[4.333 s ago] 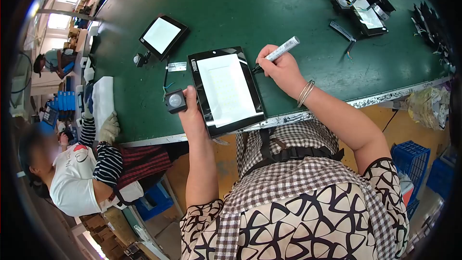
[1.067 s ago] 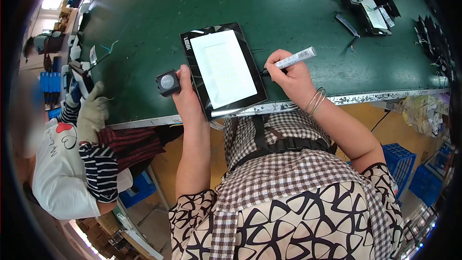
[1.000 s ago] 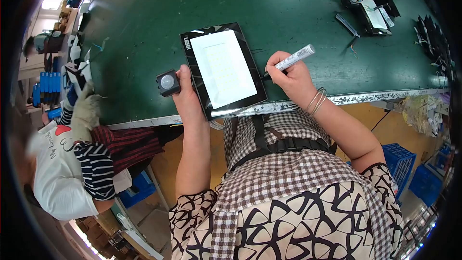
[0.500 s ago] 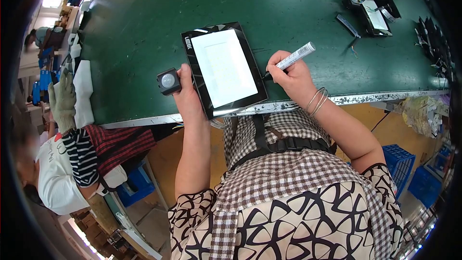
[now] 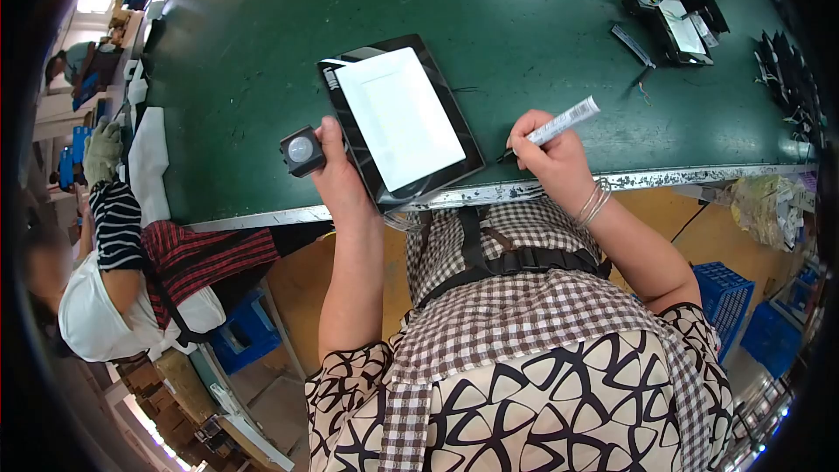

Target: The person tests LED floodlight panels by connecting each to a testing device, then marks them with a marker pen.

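My left hand [image 5: 341, 177] grips the lower left edge of a black-framed LED floodlight [image 5: 404, 122], thumb up along its side. The light's pale front panel faces up, and white lettering marks the frame's upper left corner. Beside my thumb, a small black sensor housing with a round, domed lens [image 5: 301, 151] juts out to the left. In my right hand [image 5: 552, 162] is a white-barrelled marker pen [image 5: 566, 120], fingers closed around it. Its dark tip points down and left, a short gap from the floodlight's right edge.
A green worktable [image 5: 262, 61] with a worn metal front edge spreads ahead. Black lamp parts [image 5: 677, 22] and a short bracket with wires [image 5: 633, 45] lie at the upper right. A co-worker's gloved hand [image 5: 103, 153] is at the left. A blue crate [image 5: 724, 301] stands below right.
My right hand and the marker have moved right, away from the floodlight's edge. The floodlight has shifted slightly left and tilted. The co-worker's gloved arm has moved.
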Demonstrator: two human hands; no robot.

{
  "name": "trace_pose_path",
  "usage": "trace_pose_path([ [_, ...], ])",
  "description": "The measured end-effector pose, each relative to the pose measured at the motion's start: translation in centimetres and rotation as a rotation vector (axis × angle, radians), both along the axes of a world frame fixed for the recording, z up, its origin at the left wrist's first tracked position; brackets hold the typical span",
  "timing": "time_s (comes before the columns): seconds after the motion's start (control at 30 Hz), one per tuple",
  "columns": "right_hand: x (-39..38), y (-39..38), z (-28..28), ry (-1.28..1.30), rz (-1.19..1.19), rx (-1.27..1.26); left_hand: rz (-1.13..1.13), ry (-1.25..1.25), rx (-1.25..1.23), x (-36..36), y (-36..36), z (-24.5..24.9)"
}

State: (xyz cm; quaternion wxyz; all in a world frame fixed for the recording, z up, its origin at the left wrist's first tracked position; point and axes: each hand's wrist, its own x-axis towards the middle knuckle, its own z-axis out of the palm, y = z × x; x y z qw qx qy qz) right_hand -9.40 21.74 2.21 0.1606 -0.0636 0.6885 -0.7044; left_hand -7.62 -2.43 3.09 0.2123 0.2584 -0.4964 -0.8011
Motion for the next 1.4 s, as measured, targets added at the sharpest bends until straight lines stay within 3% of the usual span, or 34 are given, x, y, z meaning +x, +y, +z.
trace_pose_path([
  [0.53, 0.1, -1.4, 0.0, 0.129, 0.012, 0.072, 0.006, 0.009, 0.039, -0.6, 0.1, 0.7],
  [0.73, 0.2, -1.4, 0.3, 0.049, -0.056, -0.020, 0.091, 0.046, -0.024, 0.2, 0.9, 1.2],
  [0.87, 0.1, -1.6, 0.3, 0.152, -0.032, 0.027, 0.076, 0.125, -0.192, 0.8, 2.0, 2.4],
  [1.03, 0.1, -1.4, 0.1, 0.053, -0.026, -0.015, 0.094, 0.122, -0.130, 0.6, 1.9, 2.1],
  [1.4, -0.1, -1.7, 0.0, 0.166, -0.059, 0.048, 0.121, 0.127, -0.038, 0.6, 1.6, 1.4],
])
